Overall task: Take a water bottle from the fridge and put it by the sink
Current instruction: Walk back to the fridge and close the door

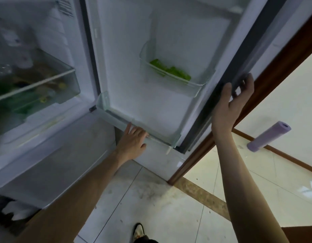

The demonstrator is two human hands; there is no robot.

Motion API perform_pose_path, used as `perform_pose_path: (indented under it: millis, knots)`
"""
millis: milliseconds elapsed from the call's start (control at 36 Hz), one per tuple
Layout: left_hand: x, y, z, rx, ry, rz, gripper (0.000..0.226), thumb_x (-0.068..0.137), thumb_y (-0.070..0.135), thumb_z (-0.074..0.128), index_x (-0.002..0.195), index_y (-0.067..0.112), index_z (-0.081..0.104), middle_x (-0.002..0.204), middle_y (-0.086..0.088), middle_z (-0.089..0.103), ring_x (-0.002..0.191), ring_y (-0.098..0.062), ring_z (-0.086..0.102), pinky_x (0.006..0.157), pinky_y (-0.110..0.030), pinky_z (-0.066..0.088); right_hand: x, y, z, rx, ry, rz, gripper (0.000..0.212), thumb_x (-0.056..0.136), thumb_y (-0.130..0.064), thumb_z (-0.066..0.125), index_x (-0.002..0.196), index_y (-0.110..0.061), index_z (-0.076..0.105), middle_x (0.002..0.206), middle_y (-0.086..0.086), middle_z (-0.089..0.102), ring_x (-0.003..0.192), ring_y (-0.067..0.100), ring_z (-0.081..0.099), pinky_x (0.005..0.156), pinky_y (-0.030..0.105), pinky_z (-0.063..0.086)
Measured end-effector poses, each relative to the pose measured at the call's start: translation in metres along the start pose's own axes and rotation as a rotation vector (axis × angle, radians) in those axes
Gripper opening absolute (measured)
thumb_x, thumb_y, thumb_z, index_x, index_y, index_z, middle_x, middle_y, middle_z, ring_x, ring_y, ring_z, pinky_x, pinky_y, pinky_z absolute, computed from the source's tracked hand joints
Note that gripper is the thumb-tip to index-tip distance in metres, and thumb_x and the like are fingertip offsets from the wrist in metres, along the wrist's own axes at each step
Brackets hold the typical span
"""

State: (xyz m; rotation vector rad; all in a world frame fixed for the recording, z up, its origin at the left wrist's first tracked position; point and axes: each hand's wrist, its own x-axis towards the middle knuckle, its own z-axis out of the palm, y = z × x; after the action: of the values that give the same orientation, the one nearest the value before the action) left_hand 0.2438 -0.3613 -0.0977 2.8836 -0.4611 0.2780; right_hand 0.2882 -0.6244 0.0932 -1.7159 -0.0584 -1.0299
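The fridge door (pixel 162 41) stands open in front of me. My right hand (pixel 232 100) grips the door's dark outer edge, fingers wrapped around it. My left hand (pixel 134 139) rests on the rim of the lowest door shelf (pixel 162 137), fingers spread, holding nothing. A higher door bin (pixel 195 85) holds something green. The fridge interior (pixel 51 50) at left shows clear drawers with blurred contents; pale bottle-like shapes (pixel 13 41) sit at upper left, too blurred to be sure.
A brown wooden door frame (pixel 274 71) runs diagonally right of the fridge door. A lilac roll (pixel 268 136) leans by the far wall's skirting. Tiled floor (pixel 151 199) lies below, with my shoe (pixel 138 230) at the bottom.
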Motion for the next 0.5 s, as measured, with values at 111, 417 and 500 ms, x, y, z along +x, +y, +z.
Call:
perform_pose_path:
  millis: [111, 417, 500]
  knots:
    - [-0.053, -0.027, -0.017, -0.115, 0.057, 0.0, 0.033, 0.076, 0.006, 0.075, 0.108, 0.007, 0.08, 0.113, -0.011, 0.076, 0.123, -0.036, 0.069, 0.129, -0.05, 0.03, -0.049, -0.034, -0.005, 0.092, 0.041, 0.134, 0.045, 0.104, -0.044, 0.04, 0.144, -0.024, 0.037, 0.14, -0.008, 0.052, 0.127, 0.01, 0.054, 0.11, 0.038, 0.047]
    - [-0.209, -0.112, -0.106, -0.247, 0.189, -0.355, 0.042, 0.098, 0.001, 0.056, 0.135, 0.013, 0.072, 0.154, -0.007, 0.062, 0.148, -0.027, 0.056, 0.119, -0.04, 0.048, -0.234, -0.15, 0.035, 0.054, -0.388, -0.184, 0.065, 0.099, -0.066, 0.034, 0.15, -0.028, 0.017, 0.097, 0.013, 0.062, 0.076, 0.019, 0.059, 0.066, 0.025, 0.049]
    - [-0.239, -0.135, -0.162, -0.207, 0.617, -0.445, 0.034, 0.097, 0.01, 0.052, 0.123, 0.008, 0.074, 0.131, -0.012, 0.073, 0.123, -0.026, 0.065, 0.106, -0.033, 0.048, -0.265, -0.187, 0.065, 0.153, -0.454, -0.252, 0.071, 0.099, -0.044, 0.047, 0.155, -0.019, 0.011, 0.142, 0.018, 0.05, 0.124, 0.03, 0.056, 0.101, 0.044, 0.051]
